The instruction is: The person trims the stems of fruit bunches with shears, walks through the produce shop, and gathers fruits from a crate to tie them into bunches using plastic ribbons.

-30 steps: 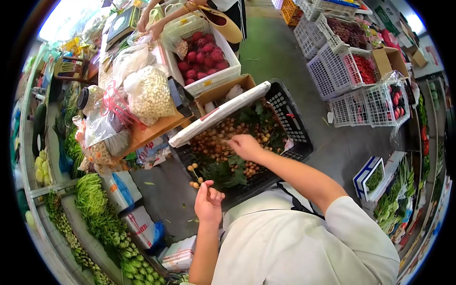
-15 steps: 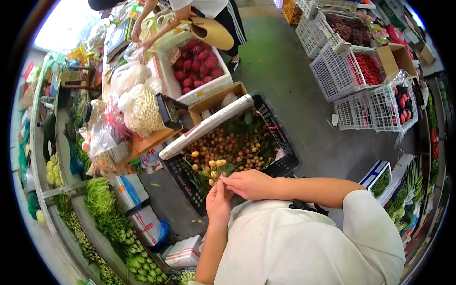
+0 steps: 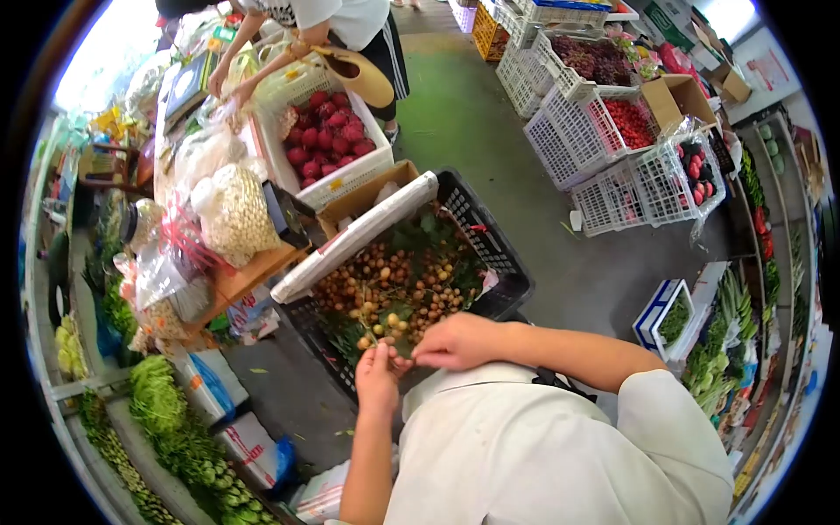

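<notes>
My left hand (image 3: 378, 374) pinches the stems of a small bunch of round, yellow-brown fruit (image 3: 395, 322), held above the near edge of a black crate (image 3: 512, 278). Just to its right is my right hand (image 3: 457, 341), its fingers bent together and pointing at the left fingertips; whatever they hold is too small to make out. Inside the crate lie many brown round fruits (image 3: 424, 276) with green leaves. A white foam board (image 3: 354, 236) rests across the crate's far left side.
Beyond the crate stands a white crate (image 3: 372, 166) of dark red fruit. A person (image 3: 350, 22) leans over the goods table (image 3: 232, 284) at upper left. Stacked white baskets (image 3: 560, 144) are at upper right. Vegetable shelves (image 3: 96, 385) line the left side.
My right hand has come back from the fruit in the crate to beside my left hand. The bunch at my left hand looks larger than a second ago. The view has shifted.
</notes>
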`<state>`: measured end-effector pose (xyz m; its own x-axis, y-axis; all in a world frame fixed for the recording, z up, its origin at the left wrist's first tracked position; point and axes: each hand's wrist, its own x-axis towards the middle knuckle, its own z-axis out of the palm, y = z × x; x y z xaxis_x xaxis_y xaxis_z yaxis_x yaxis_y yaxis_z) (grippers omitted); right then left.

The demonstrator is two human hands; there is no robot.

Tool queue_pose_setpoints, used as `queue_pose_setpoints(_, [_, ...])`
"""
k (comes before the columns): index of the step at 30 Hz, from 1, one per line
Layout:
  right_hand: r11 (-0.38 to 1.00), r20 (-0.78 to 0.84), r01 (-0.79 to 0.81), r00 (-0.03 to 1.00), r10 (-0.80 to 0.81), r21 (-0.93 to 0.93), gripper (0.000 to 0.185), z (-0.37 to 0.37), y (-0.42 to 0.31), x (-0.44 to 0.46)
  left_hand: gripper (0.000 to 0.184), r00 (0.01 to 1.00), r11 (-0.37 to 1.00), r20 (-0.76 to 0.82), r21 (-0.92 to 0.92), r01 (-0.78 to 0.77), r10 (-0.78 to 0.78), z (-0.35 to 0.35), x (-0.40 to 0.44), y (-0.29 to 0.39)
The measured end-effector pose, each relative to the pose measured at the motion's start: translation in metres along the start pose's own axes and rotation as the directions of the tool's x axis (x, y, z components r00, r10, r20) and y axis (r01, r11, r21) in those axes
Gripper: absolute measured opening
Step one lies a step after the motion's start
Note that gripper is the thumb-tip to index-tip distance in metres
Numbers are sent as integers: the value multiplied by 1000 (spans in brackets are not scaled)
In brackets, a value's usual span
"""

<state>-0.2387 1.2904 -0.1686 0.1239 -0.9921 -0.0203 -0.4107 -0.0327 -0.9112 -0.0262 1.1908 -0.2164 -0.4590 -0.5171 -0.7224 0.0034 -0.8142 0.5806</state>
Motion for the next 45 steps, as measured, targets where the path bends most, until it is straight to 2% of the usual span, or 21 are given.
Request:
queue_pose_setpoints(4, [967,-151,-200,973,177,-160,20,-15,58,6,17,997,968,-6,-240,70,-73,-12,-8,11])
queue_pose_setpoints(6, [950,-235,-239,953,190,-203,19,-22,85,21,14,984,899,67,-401,178,-164,-12,-16,9])
queue_pose_setpoints(7, [956,-272,-174,956,107,-235,20,-24,97,33,14,985,894,45,-415,171,-168,-14,-20,5])
queue_pose_setpoints(10, [958,-158,-163,979,128,-236,25,-20,136,76,11,960,767,184,-579,278,-209,-11,-23,-4])
queue_pose_setpoints(14, [894,-4,-199,976,216,-402,38,-10,218,126,17,979,725,104,-659,199,-174,14,-46,6])
queue_pose_setpoints(16, [768,-141,-445,891,432,-461,41,-12,234,136,21,981,706,82,-684,184,-176,19,-58,12])
queue_pose_setpoints(17, [774,-121,-438,893,434,-458,41,-11,240,136,23,987,691,48,-708,144,-156,21,-65,15])
queue_pose_setpoints(19, [524,-120,-702,645,755,-483,41,-19,242,139,17,992,629,24,-771,96,-123,27,-73,21])
queue_pose_setpoints(22, [634,-19,-553,762,648,-541,35,-27,247,112,12,996,559,13,-827,60,-88,36,-75,27])
queue_pose_setpoints(23, [629,-10,-551,757,654,-549,35,-26,249,101,13,996,530,29,-845,70,-85,36,-74,29])
queue_pose_setpoints(25, [721,-66,-386,901,430,-576,29,-25,249,89,14,997,495,49,-866,74,-64,33,-68,26])
queue_pose_setpoints(29, [662,26,-330,884,467,-673,25,-34,217,98,18,992,487,124,-866,117,-20,21,-59,23])
queue_pose_setpoints(31, [616,320,-215,701,637,-758,28,-44,178,116,20,994,492,104,-863,109,-38,18,-61,22])
queue_pose_setpoints(34, [621,301,-207,733,610,-756,37,-33,162,121,22,994,489,106,-867,94,-2,11,-65,16])
queue_pose_setpoints(35, [678,183,-174,888,421,-714,42,-23,169,116,22,991,474,128,-876,93,42,9,-67,14])
queue_pose_setpoints(36, [680,191,-164,890,415,-715,42,-20,165,125,22,992,470,120,-879,84,48,9,-68,14])
queue_pose_setpoints(38, [863,155,-73,973,173,-501,42,-12,153,152,21,997,453,73,-889,65,0,12,-69,15])
queue_pose_setpoints(41, [930,198,-53,971,133,-364,48,30,198,187,19,998,492,-14,-870,15,-55,17,-68,14])
queue_pose_setpoints(42, [932,204,-47,971,128,-360,48,34,198,198,19,998,491,-23,-871,6,-53,16,-69,13])
queue_pose_setpoints(44, [760,177,-312,857,484,-570,56,42,197,216,18,1000,587,-10,-810,-15,11,13,-74,8])
queue_pose_setpoints(45, [748,221,-291,836,501,-597,60,33,185,223,18,1000,582,-21,-813,-25,13,11,-77,6])
